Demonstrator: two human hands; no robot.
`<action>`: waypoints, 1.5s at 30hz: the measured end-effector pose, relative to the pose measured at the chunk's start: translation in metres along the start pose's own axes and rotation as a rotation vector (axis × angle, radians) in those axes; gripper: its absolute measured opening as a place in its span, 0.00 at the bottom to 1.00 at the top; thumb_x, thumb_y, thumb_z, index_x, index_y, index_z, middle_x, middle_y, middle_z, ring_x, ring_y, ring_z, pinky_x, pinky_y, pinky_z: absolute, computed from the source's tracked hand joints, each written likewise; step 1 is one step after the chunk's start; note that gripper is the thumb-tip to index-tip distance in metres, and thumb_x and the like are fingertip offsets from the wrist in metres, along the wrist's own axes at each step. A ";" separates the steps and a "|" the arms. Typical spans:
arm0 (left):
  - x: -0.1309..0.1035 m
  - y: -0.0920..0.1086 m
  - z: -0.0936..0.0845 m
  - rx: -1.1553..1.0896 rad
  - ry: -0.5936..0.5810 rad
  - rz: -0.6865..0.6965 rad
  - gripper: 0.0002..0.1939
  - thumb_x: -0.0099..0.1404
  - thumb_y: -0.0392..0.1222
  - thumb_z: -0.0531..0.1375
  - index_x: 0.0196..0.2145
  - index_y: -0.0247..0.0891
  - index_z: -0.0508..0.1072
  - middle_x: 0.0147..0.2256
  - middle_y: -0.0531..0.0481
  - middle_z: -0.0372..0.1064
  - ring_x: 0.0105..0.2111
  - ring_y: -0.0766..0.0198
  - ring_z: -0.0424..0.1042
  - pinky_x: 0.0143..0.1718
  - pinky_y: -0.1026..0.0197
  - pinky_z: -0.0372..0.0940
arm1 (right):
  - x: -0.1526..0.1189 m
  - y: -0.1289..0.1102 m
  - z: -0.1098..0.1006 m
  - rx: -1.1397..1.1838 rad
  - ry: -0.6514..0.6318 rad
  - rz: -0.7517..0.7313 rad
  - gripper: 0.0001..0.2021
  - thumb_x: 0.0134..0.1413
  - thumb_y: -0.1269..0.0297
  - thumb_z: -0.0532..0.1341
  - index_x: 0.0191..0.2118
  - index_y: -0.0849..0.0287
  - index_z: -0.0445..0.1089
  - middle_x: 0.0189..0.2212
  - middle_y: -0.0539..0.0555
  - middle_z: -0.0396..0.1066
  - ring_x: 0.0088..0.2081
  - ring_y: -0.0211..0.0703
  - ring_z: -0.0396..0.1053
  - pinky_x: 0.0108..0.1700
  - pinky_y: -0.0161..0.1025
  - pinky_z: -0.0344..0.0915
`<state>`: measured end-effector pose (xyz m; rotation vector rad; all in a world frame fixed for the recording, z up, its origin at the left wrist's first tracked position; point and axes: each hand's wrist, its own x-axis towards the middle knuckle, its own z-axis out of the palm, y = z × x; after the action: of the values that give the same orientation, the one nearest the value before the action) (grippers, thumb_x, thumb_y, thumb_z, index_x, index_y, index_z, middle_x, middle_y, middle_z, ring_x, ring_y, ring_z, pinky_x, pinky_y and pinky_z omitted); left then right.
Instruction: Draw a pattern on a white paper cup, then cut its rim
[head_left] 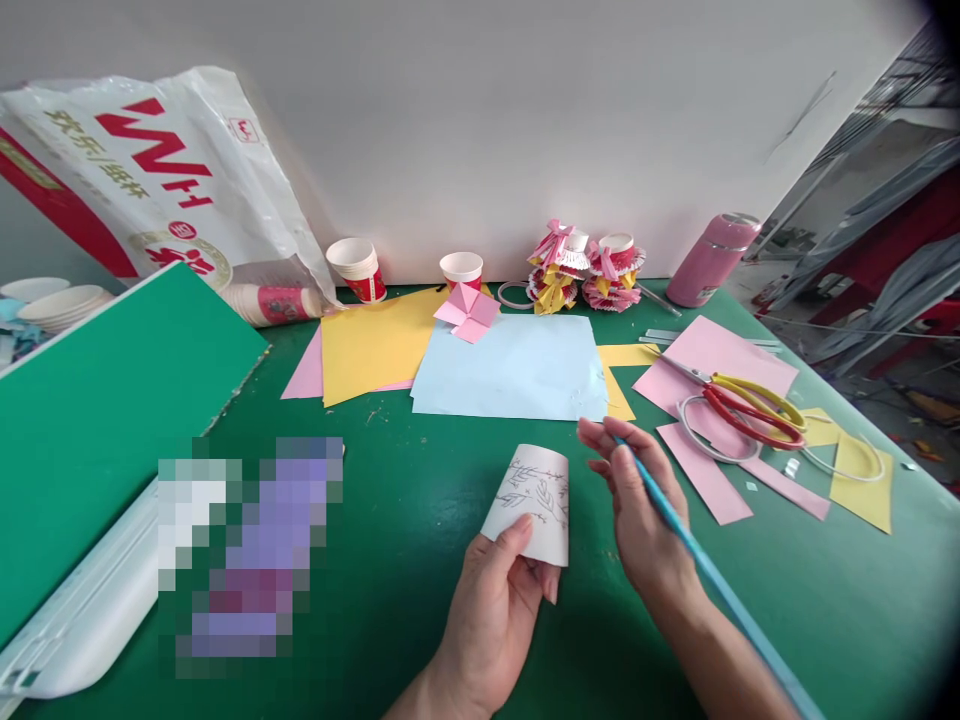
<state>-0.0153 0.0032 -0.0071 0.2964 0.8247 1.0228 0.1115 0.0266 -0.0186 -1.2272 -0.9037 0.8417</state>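
1. The white cup (pixel 534 508) is held above the green tabletop (pixel 375 540), front and centre, nearer the person than the light blue sheet (pixel 510 370).
2. Its shape tapers: the narrower end is up, the wider end down, with the whole leaning slightly to the right.
3. Its pale surface is matt and carries thin, dark line drawings: sprigs with pointed leaves, some filled with fine strokes, and small cross-like marks between them. The lines have no colour fill.
4. The leaf marks spread over the upper and middle part; a plain band shows along the lower edge.
5. The left hand (pixel 495 610) holds the cup low down, thumb pressed flat on the front, fingers curled underneath. Whether they reach inside cannot be told.
6. The right hand (pixel 645 500) holds a slim blue stick (pixel 697 555) between thumb and forefinger, the other fingers loosely bent. It is just beside the cup, apart from it.
7. The stick slants down past the wrist; the fingers hide its upper tip.
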 end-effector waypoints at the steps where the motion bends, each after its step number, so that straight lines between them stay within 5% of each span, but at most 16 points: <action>1: 0.000 0.000 0.000 0.008 0.023 0.009 0.10 0.60 0.40 0.56 0.34 0.30 0.72 0.27 0.47 0.66 0.22 0.71 0.58 0.22 0.66 0.55 | 0.000 -0.001 -0.002 0.028 0.003 -0.001 0.10 0.60 0.59 0.53 0.44 0.51 0.66 0.38 0.51 0.72 0.40 0.41 0.67 0.39 0.37 0.63; 6: -0.004 -0.003 0.002 0.059 0.117 0.033 0.09 0.56 0.42 0.60 0.31 0.31 0.71 0.27 0.47 0.66 0.24 0.68 0.61 0.25 0.64 0.58 | -0.009 -0.012 -0.003 0.108 -0.196 0.034 0.10 0.58 0.59 0.55 0.36 0.52 0.74 0.24 0.48 0.65 0.27 0.34 0.60 0.28 0.31 0.59; 12: -0.002 -0.011 -0.001 0.119 -0.011 0.031 0.09 0.60 0.42 0.57 0.34 0.33 0.72 0.25 0.50 0.65 0.25 0.70 0.61 0.28 0.64 0.59 | -0.021 -0.015 0.009 0.148 -0.419 0.218 0.05 0.57 0.61 0.56 0.34 0.55 0.66 0.16 0.43 0.60 0.13 0.33 0.60 0.13 0.31 0.57; 17: -0.001 -0.011 0.000 0.095 0.008 0.028 0.09 0.59 0.41 0.58 0.34 0.33 0.72 0.25 0.50 0.65 0.25 0.69 0.61 0.29 0.64 0.59 | -0.021 -0.010 0.013 0.128 -0.405 0.283 0.08 0.56 0.59 0.57 0.30 0.55 0.59 0.15 0.41 0.56 0.11 0.31 0.57 0.12 0.30 0.54; 23: -0.002 -0.010 0.002 0.008 0.036 0.009 0.10 0.61 0.42 0.56 0.31 0.32 0.74 0.25 0.49 0.68 0.27 0.67 0.64 0.34 0.62 0.61 | -0.022 -0.005 0.014 0.038 -0.403 0.273 0.09 0.55 0.58 0.58 0.29 0.55 0.59 0.12 0.41 0.55 0.11 0.31 0.55 0.12 0.29 0.51; 35: -0.003 -0.010 0.005 -0.086 0.046 0.006 0.17 0.58 0.46 0.59 0.43 0.35 0.73 0.39 0.44 0.72 0.45 0.57 0.67 0.45 0.58 0.60 | -0.022 -0.003 0.013 -0.116 -0.404 0.249 0.09 0.55 0.57 0.57 0.29 0.56 0.60 0.16 0.42 0.54 0.14 0.30 0.52 0.15 0.30 0.53; 45: -0.001 -0.011 0.003 -0.114 0.061 -0.003 0.19 0.58 0.44 0.59 0.46 0.35 0.71 0.40 0.43 0.72 0.46 0.55 0.66 0.47 0.55 0.60 | -0.019 -0.010 0.015 -0.218 -0.408 0.186 0.10 0.55 0.57 0.57 0.28 0.56 0.60 0.15 0.43 0.54 0.14 0.32 0.53 0.14 0.31 0.54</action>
<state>-0.0062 -0.0026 -0.0106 0.1674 0.8177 1.0767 0.0900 0.0139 -0.0096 -1.3682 -1.2476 1.1946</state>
